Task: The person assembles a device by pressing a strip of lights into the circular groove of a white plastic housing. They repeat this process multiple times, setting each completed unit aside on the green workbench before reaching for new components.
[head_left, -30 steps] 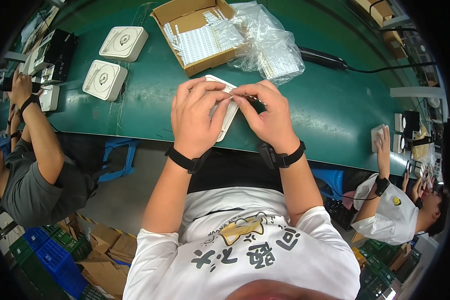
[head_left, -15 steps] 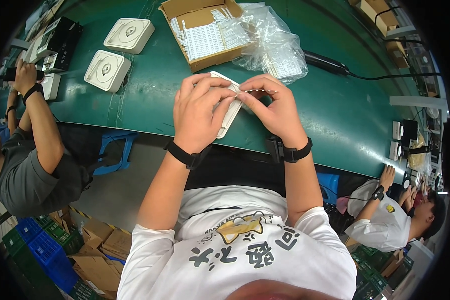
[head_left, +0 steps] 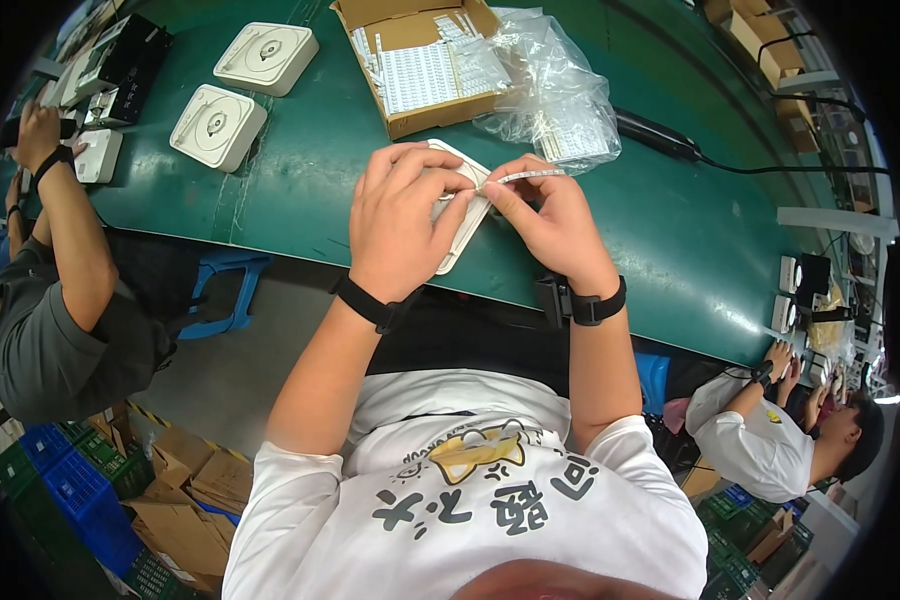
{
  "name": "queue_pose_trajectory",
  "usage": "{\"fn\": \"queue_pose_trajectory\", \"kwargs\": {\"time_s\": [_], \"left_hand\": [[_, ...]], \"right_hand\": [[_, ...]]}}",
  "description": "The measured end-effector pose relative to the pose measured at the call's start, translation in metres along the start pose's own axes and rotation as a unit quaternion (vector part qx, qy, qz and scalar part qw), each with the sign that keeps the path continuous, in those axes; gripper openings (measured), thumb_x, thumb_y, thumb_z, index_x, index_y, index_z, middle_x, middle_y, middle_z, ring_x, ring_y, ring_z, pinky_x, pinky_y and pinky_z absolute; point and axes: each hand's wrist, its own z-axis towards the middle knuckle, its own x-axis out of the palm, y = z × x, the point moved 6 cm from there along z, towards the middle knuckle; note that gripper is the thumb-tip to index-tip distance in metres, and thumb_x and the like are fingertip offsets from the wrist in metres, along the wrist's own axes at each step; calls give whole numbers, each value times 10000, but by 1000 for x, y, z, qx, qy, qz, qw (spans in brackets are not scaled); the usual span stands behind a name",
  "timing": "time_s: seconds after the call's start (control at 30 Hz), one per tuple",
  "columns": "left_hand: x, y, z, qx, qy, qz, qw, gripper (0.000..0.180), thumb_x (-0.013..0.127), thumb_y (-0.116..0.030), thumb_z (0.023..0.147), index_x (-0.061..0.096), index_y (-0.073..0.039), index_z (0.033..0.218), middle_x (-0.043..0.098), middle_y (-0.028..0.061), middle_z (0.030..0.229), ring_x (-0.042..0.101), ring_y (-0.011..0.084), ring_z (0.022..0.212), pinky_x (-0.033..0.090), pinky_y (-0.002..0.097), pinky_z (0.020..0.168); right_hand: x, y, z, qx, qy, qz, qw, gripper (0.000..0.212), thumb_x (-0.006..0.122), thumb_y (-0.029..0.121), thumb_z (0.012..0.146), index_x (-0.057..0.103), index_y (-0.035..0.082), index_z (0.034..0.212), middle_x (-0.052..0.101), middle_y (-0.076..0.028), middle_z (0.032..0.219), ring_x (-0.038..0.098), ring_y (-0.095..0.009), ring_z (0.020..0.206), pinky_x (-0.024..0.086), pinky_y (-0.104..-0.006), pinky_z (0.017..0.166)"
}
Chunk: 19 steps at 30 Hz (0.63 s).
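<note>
A white square-cornered device (head_left: pixel 457 246) lies at the table's near edge, partly covered by my hands. My left hand (head_left: pixel 398 222) reaches across its left side, with thumb and forefinger pinched at the near end of a narrow white printed strip (head_left: pixel 532 174). My right hand (head_left: pixel 553 222) is closed on the same strip, between thumb and forefinger. The strip's free part runs out to the right above my right fingers. The fingertips of both hands almost meet over the device, and they hide the strip's left end.
An open cardboard box (head_left: pixel 402 125) of printed strips stands beyond my hands, with a clear plastic bag (head_left: pixel 560 90) beside it. A black corded tool (head_left: pixel 660 135) lies to the right. Two white devices (head_left: pixel 218 128) sit at the left. Co-workers sit on both sides.
The strip between my fingers has turned, and its printed face now shows along the right. My hands stay over the device. The view has shifted slightly.
</note>
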Motion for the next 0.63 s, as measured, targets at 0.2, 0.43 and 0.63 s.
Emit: {"fn": "queue_pose_trajectory", "kwargs": {"time_s": [0.2,0.43,0.63], "left_hand": [[1,-1,2,-18,-2,5,1000,98,882,-166,1008,811,-116,1053,802,11,1334,672,355,1346,550,500,1099],[2,1,2,-5,13,6,1000,110,857,-157,1005,773,-142,1075,773,-12,1337,659,335,1374,532,509,1080],[4,1,1,0,24,12,1000,124,868,-170,1003,771,-151,1078,765,-11,1361,654,329,1394,532,526,1086]], "right_hand": [[12,-10,-2,63,-36,74,995,183,819,164,1178,806,-9,1234,693,72,978,592,-12,881,471,-225,761],[18,-12,-4,88,-39,106,990,215,818,170,1181,798,-37,1237,667,97,937,508,11,801,401,-218,699],[21,-19,-5,85,-45,105,990,264,822,188,1182,823,-56,1284,696,76,945,507,-1,800,408,-226,698]]}}
